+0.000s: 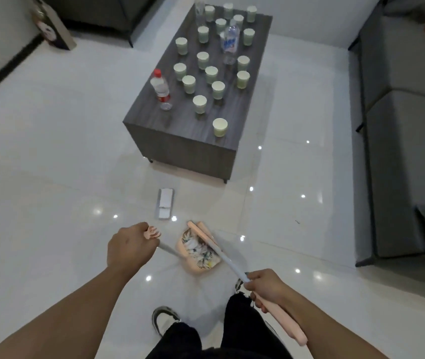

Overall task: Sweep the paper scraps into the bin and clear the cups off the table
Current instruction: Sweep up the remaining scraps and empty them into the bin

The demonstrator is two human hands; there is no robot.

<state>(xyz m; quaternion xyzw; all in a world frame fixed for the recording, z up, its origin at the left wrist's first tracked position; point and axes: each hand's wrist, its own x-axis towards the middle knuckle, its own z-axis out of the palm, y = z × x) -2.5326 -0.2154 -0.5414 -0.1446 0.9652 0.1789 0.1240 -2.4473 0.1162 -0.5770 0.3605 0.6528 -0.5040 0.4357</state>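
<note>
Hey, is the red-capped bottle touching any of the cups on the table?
Apart. The head view shows bare tabletop between the red-capped bottle and the nearest cup.

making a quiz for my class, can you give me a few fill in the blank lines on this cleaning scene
1. The left hand grips the handle of the pink ____.
2. The right hand grips the handle of the ____.
3. The bottle nearest the person has a ____ cap.
4. The paper cups stand on the grey ____.

Missing words: dustpan; broom; red; table
</note>
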